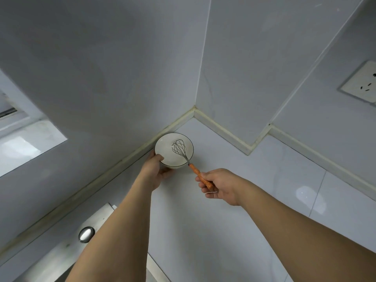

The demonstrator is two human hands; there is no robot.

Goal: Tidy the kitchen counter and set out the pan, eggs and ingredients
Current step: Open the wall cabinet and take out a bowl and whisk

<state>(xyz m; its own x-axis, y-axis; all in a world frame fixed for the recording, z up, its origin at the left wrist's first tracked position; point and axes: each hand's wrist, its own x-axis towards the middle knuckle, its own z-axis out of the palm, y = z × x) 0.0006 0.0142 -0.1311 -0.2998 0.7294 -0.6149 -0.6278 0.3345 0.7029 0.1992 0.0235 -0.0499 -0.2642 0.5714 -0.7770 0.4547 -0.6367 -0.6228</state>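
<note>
A white bowl with a thin dark rim line stands in the far corner of the white counter, close to the wall. My left hand grips its near-left rim, thumb over the edge. A wire whisk with an orange handle leans in the bowl, its wires inside and its handle sticking out to the right. My right hand holds the end of that handle between thumb and fingers. The bowl looks empty apart from the whisk.
Grey tiled walls meet in a corner behind the bowl, with a raised white edge strip. A wall socket sits at the right. A steel sink edge with a round fitting lies at the lower left. A window opening shows at the far left.
</note>
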